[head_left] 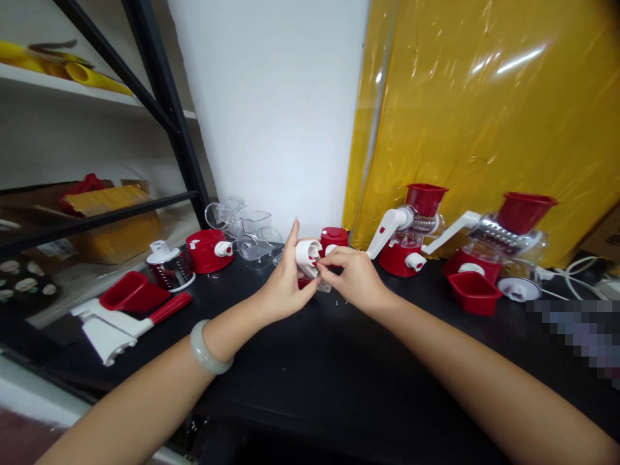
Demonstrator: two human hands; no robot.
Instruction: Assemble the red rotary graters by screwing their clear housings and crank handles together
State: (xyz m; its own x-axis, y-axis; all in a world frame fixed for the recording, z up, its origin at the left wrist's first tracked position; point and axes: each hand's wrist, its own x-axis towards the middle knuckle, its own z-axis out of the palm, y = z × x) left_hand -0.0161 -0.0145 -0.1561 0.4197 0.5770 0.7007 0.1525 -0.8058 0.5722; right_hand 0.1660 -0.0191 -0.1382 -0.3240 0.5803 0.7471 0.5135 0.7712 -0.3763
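Note:
My left hand [285, 284], with a pale bangle at the wrist, holds a hollow white plastic part [305, 256] against its palm with the thumb below. The part's notched, round opening faces right, and a bit of red shows inside it. At this opening my right hand [356, 276] pinches thumb and forefinger together; what lies between the fingertips is too small to tell. Behind the hands sits a red base [334, 236], partly hidden. A clear piece below the white part is mostly covered by my fingers.
Two rotary graters [403, 255] [489, 252] stand at right, beside a red cup [475, 294]. At left are a red base [208, 252], a grater drum [169, 268], a red hopper [133, 294], a white crank handle [113, 329] and clear housings [249, 236], on a black table [310, 381].

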